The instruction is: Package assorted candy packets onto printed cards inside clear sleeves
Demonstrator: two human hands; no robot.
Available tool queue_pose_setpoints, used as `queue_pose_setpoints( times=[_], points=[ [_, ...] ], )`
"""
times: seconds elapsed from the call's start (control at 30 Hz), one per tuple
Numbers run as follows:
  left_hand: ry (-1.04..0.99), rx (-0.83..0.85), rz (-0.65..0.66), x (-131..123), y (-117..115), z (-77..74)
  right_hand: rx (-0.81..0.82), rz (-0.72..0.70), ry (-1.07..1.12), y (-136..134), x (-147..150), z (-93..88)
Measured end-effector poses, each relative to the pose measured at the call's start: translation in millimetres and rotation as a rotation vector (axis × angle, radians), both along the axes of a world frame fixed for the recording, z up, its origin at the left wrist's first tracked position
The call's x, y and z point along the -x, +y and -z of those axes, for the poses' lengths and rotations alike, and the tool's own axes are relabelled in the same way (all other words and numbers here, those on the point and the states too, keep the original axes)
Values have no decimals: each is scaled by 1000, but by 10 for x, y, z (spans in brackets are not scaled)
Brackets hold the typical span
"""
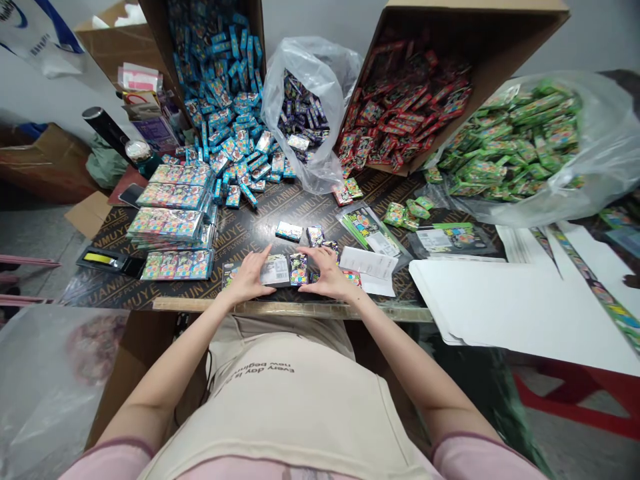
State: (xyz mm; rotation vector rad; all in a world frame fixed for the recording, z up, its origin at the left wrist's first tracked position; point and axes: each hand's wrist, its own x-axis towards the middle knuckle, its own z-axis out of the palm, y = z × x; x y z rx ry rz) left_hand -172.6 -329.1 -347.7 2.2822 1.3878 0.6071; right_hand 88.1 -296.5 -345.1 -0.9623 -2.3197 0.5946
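Near the table's front edge, my left hand (249, 275) has its thumb and index finger at the two ends of a small box with a white label (275, 270). Right beside that box stands a small dark patterned box (299, 269), spanned end to end by the thumb and index finger of my right hand (326, 272). More dark boxes (315, 235) lie just behind and partly under my right hand. A blue-and-white box (289, 231) lies a little farther back. White paper slips (373, 267) lie to the right of my right hand.
Stacked filled packs (173, 227) stand at left. Behind are spilled blue boxes (235, 147), a plastic bag of purple boxes (305, 113), a carton of red boxes (405, 107) and a bag of green packets (525, 140). White card sheets (500, 300) overhang the right front edge.
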Motion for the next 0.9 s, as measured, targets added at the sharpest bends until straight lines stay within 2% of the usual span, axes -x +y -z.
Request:
queue_pose_setpoints(
  times=[0.17,0.37,0.53,0.67,0.8,0.9],
  points=[
    [-54,9,23,-45,0,-70,46,-73,31,40,-2,-12],
    [-97,-28,-70,-46,41,-159,-40,132,91,-137,82,-8],
    [-98,-38,-11,-116,72,-137,39,90,109,-309,110,-6],
    [32,-23,-56,-51,95,11,23,319,18,-257,-348,14],
    [236,-7,-64,70,123,192,152,287,-302,-250,-896,132],
    [310,-25,-68,64,131,253,220,315,-419,-310,-1035,229]
  ],
)
